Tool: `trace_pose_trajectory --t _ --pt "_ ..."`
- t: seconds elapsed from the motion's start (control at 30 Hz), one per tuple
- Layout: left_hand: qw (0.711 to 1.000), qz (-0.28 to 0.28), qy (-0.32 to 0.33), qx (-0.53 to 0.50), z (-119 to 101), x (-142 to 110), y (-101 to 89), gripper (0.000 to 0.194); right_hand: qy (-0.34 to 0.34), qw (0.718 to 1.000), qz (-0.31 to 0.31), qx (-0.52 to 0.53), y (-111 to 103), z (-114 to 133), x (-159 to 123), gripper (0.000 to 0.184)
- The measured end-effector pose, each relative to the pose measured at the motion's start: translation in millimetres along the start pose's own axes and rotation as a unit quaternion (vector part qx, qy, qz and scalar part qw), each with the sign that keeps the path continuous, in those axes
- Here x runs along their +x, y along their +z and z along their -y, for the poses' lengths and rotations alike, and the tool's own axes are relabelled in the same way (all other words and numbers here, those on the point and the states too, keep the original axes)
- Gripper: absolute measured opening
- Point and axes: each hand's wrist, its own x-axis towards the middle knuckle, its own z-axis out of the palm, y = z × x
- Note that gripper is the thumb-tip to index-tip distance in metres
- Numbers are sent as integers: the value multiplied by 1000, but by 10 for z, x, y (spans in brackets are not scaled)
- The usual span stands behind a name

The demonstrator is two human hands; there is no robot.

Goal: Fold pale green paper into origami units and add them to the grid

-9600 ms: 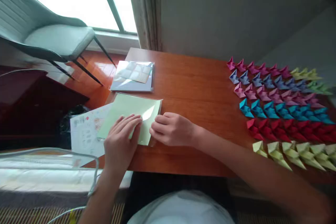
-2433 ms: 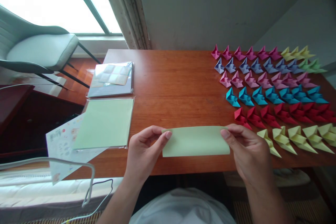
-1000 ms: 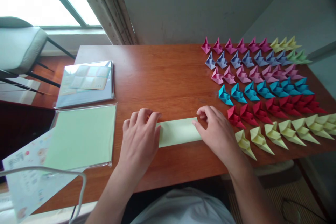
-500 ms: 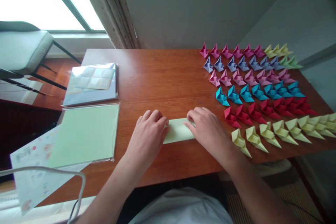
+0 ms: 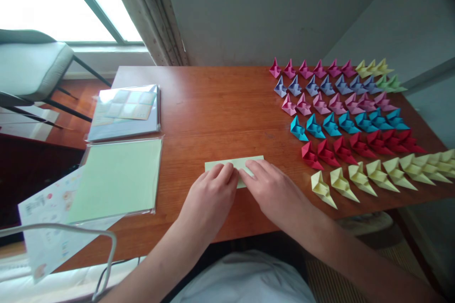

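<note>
A narrow strip of pale green folded paper (image 5: 241, 161) lies on the wooden table in front of me. My left hand (image 5: 212, 193) is on its left half, fingers curled and pressed together at the near side. My right hand (image 5: 273, 187) grips the right half in the same way, thumb close to the left hand. The two hands nearly meet at the strip's middle, and they hide much of its near edge. To the left lies a clear-wrapped pack of pale green paper (image 5: 117, 182).
Rows of folded paper shapes fill the table's right side: magenta, lilac, pink, blue (image 5: 331, 125), red (image 5: 344, 150) and pale yellow (image 5: 378, 175). Another wrapped pack (image 5: 124, 125) lies behind the green one. A printed sheet (image 5: 46, 232) and white cable tube (image 5: 85, 231) are at left.
Earlier the hands were at the wrapped pack, then held the folded paper up by its ends. The paper now lies on the table, and both hands have slid inward to its middle.
</note>
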Motion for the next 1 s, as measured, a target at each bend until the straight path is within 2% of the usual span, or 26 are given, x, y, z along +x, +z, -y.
trace_pose_trajectory --t 0.17,0.23,0.37,0.5,0.67,0.87,1.0 --pt "996 -40 44 71 -189 -254 81 47 -54 992 -18 -112 86 152 -219 44" --pt "996 -29 41 73 -251 -307 109 62 -55 990 -14 -131 151 198 -267 49" --pt "997 16 32 68 -351 -320 127 108 -37 990 6 -135 278 285 -318 60" --pt "995 42 24 87 -412 -317 160 127 -28 994 10 -110 342 338 -331 61" --pt "992 50 18 114 -443 -336 248 136 -16 994 -6 -109 354 274 -452 59" --pt "992 56 7 112 -447 -335 271 135 49 992 -35 -110 339 75 -782 57" --pt "995 49 10 83 -465 -329 265 137 57 988 -30 -139 277 55 -788 55"
